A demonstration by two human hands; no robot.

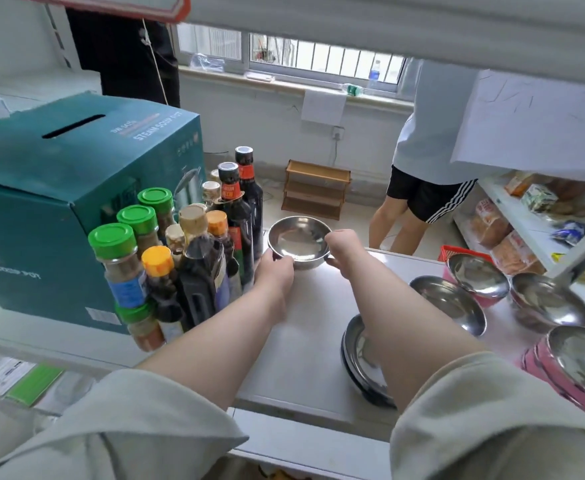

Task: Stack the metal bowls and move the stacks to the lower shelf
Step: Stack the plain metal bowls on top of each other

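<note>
Both hands on one small metal bowl at the far edge of the counter. Left hand grips its near-left rim; right hand pinches the right rim. Bowl looks just clear of the counter, or barely resting on it; cannot tell which.

Two-handed grip probably keeps it level beside the bottles crowded just to its left.

A nested stack of bowls sits near, partly hidden under the right forearm, judged the likely destination. Four more single bowls lie to the right: one mid-counter, another behind it, the others further right.

Stacking under way; no stack moved to the lower shelf yet, and the shelf is not visible.
</note>
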